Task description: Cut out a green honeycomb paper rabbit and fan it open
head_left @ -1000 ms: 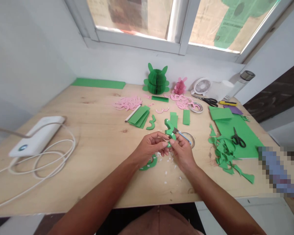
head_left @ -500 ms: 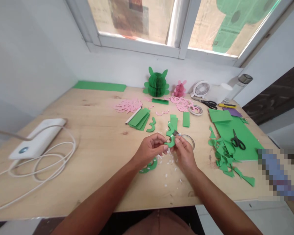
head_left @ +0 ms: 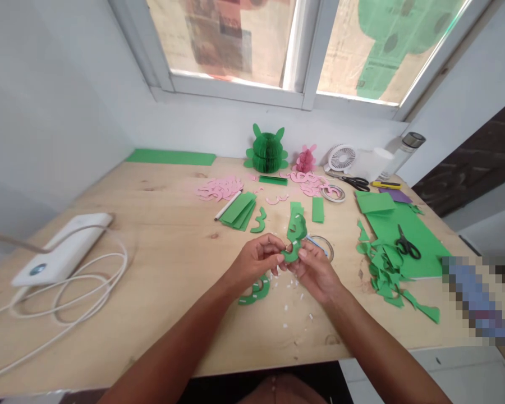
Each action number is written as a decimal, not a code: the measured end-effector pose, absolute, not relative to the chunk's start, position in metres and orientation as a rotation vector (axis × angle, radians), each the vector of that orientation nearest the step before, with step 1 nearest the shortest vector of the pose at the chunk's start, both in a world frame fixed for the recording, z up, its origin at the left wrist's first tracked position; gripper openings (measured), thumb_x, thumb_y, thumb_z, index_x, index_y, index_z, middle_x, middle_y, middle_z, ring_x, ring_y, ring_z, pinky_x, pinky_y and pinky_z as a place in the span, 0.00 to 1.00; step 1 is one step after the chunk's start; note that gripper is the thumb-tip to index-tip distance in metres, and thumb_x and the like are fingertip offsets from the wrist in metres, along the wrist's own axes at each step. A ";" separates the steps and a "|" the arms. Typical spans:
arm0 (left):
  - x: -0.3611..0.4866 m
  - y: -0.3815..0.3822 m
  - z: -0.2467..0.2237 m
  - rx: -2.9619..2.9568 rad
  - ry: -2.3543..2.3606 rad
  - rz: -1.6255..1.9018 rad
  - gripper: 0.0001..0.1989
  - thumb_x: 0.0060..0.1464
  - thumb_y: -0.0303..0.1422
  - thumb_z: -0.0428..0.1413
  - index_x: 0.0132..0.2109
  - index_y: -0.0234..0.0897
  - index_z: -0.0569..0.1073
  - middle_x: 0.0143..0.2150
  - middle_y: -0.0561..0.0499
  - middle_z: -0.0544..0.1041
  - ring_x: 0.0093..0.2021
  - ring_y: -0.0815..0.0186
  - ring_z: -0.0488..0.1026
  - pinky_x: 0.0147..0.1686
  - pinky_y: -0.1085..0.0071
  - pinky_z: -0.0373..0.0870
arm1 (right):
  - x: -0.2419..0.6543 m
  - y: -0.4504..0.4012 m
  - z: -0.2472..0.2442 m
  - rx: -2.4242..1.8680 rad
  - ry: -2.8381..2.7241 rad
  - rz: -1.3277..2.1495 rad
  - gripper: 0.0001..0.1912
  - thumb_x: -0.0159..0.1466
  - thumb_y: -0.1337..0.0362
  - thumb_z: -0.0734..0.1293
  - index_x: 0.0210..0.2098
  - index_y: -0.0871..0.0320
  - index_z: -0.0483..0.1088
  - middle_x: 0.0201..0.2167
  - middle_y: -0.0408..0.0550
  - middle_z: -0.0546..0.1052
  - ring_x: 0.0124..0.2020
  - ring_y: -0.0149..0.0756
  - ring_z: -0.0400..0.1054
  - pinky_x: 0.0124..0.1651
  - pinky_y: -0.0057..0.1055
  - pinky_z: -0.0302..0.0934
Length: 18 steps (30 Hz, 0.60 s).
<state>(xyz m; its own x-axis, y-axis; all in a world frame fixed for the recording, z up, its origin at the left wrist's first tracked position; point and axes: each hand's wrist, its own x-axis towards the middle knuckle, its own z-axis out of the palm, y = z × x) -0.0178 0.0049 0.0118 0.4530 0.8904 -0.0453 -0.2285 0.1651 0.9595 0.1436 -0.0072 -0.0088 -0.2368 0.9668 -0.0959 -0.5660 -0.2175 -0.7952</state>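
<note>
The left hand and right hand pinch a wavy green paper cutout with white tape bits between fingertips, above the wooden tabletop, inward from its near edge.

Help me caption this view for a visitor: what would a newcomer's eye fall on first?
Probably the green pleated paper figure by the wall, with a smaller pink figure to its right. Then the left hand and right hand, near the centre, holding a curved green piece between them.
</note>
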 end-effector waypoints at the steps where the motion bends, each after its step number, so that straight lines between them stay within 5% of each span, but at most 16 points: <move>1: -0.018 0.004 0.013 1.124 0.749 0.909 0.13 0.46 0.36 0.62 0.36 0.34 0.70 0.27 0.51 0.74 0.27 0.68 0.71 0.25 0.74 0.65 | 0.144 -0.007 -0.009 -0.728 -0.776 1.717 0.12 0.50 0.59 0.74 0.32 0.56 0.73 0.28 0.44 0.74 0.26 0.29 0.62 0.27 0.26 0.54; 11: -0.020 0.006 0.016 1.133 0.907 1.082 0.16 0.46 0.36 0.61 0.42 0.35 0.75 0.37 0.46 0.77 0.38 0.62 0.72 0.35 0.69 0.69 | 0.142 -0.009 -0.010 -0.825 -0.874 1.639 0.13 0.47 0.59 0.76 0.27 0.57 0.73 0.22 0.42 0.72 0.21 0.26 0.57 0.26 0.25 0.51; 18: -0.019 0.005 0.012 1.009 0.809 1.049 0.13 0.46 0.36 0.62 0.38 0.34 0.78 0.30 0.49 0.77 0.34 0.64 0.73 0.39 0.68 0.67 | 0.143 -0.011 -0.009 -0.773 -0.859 1.790 0.13 0.50 0.58 0.75 0.31 0.58 0.73 0.23 0.41 0.71 0.21 0.26 0.59 0.26 0.25 0.55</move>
